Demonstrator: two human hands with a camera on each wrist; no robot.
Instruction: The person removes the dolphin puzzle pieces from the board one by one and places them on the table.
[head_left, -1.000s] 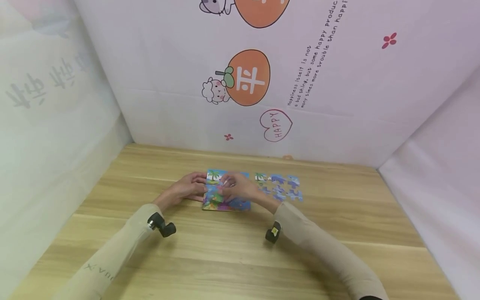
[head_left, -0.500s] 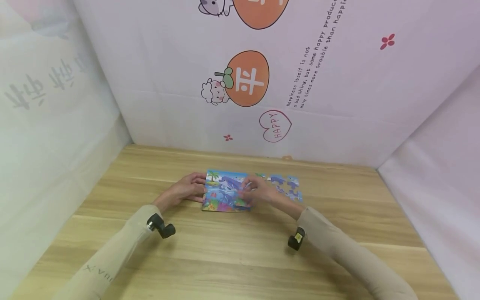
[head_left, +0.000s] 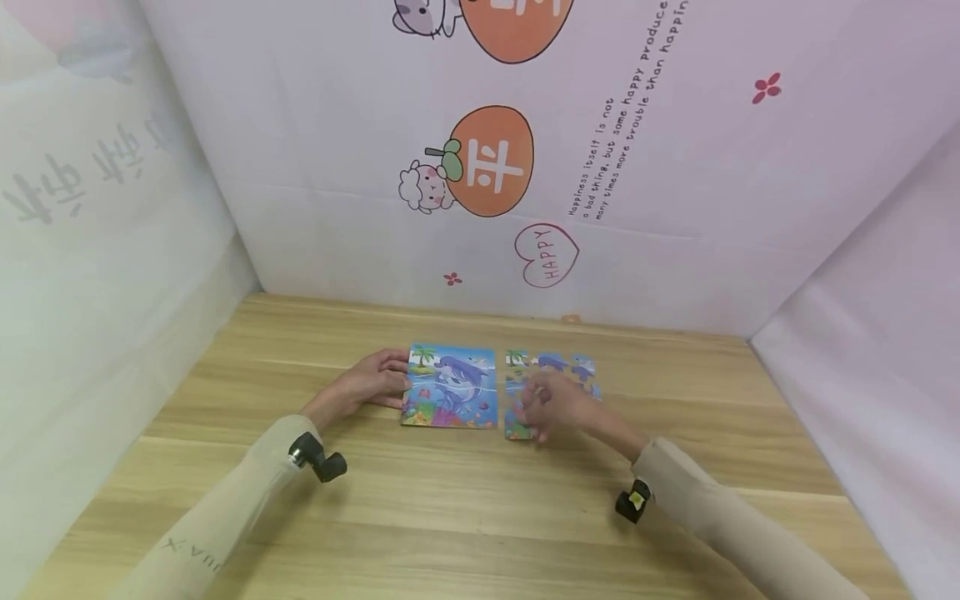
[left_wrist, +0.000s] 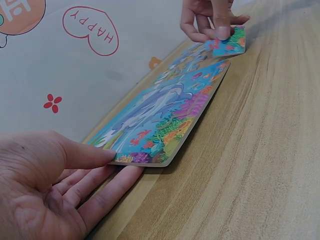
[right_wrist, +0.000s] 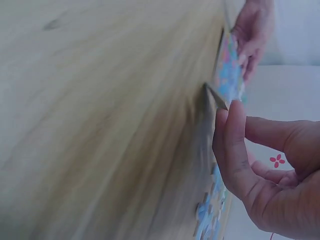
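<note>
A square picture card (head_left: 450,387) with dolphins, a palm tree and coral lies on the wooden table. My left hand (head_left: 371,383) grips its left edge; in the left wrist view the thumb (left_wrist: 90,155) is on the top side and fingers reach under. To the card's right, my right hand (head_left: 558,404) pinches a jigsaw piece (left_wrist: 232,45) with coral on it, just below the other pieces. The right wrist view shows this piece (right_wrist: 216,97) edge-on and tilted, its corner near the tabletop. Several jigsaw pieces (head_left: 583,367) form a partial dolphin picture, partly covered by my right hand.
White printed cloth (head_left: 337,242) hangs behind the wooden table (head_left: 465,508) and on both sides of it. Each sleeve carries a small black wrist camera (head_left: 318,458) near the cuff.
My right hand has moved right, from over the picture card to the loose pieces, bringing a jigsaw piece to their lower left. The card's picture is uncovered now. My left hand has stayed put.
</note>
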